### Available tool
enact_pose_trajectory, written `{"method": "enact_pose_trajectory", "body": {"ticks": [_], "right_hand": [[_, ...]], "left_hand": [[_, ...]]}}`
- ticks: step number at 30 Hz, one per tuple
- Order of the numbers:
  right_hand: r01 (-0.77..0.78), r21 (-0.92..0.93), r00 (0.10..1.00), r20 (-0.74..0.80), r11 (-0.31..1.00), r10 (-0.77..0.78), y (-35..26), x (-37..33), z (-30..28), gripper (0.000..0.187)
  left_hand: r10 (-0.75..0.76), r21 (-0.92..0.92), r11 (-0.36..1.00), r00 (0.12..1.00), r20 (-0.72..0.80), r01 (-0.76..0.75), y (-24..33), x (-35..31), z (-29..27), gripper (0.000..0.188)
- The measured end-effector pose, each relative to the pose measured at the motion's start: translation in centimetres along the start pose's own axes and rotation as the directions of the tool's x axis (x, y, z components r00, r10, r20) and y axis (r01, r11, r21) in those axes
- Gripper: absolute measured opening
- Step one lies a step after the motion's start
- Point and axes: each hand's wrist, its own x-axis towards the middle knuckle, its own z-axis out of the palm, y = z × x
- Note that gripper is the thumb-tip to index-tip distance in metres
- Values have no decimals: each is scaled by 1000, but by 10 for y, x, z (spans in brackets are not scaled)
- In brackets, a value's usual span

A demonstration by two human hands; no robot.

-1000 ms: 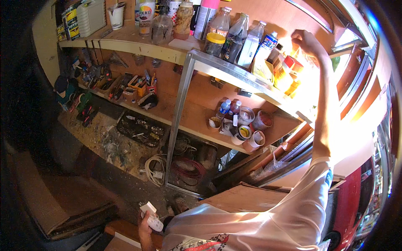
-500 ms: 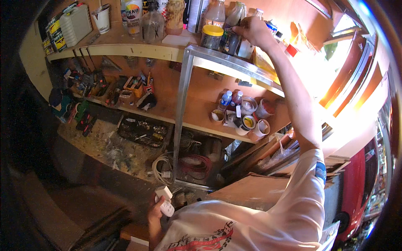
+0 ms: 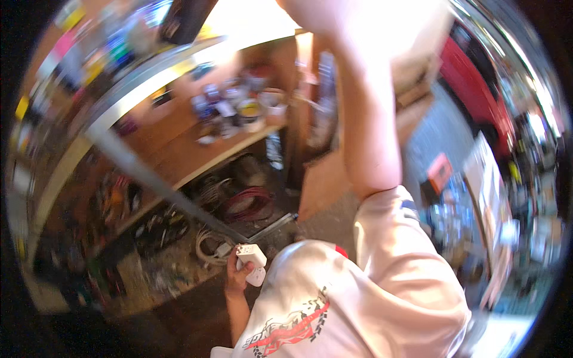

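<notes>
Low in front of my body, my left hand is closed round a boxy white plastic piece, which looks like an electrical fitting. A rounded white plastic piece shows just below it, by the same fingers. At the top edge, my right hand is raised at the end of an outstretched arm, washed out by glare with its fingers out of sight. To its left is a dark, cylindrical thing, cut off by the upper edge. Whether that hand holds it cannot be made out.
Bottles and cans stand blurred along the upper shelf. Cups and small bottles crowd the shelf below. A metal frame post slants in front. Coiled red cable and white cord lie low down. A red vehicle stands right.
The view has swung right, smearing the shelves. My right hand has left its place over the dark container among the shelf bottles. My left hand keeps its white pieces.
</notes>
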Motion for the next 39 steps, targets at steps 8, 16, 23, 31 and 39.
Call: {"method": "enact_pose_trajectory", "body": {"ticks": [8,16,23,31,39], "right_hand": [[-522,-584,804,-94,621,587,60,-214,-174,30],[-843,-483,514,-595,235,618,81,-419,-406,18],[-930,-354,338,-722,97,603,111,-472,-549,21],[-959,-277,266,-802,61,535,217,-469,-658,20],[-982,-188,161,-867,-11,471,386,-424,-815,20]], "left_hand": [[-368,200,927,870,328,317,-21,115,105,65],[-631,506,771,569,527,386,-136,217,307,62],[-729,563,683,388,564,466,-227,276,505,56],[-746,627,664,298,596,409,-314,372,671,50],[-772,621,635,363,521,460,-413,509,875,50]]}}
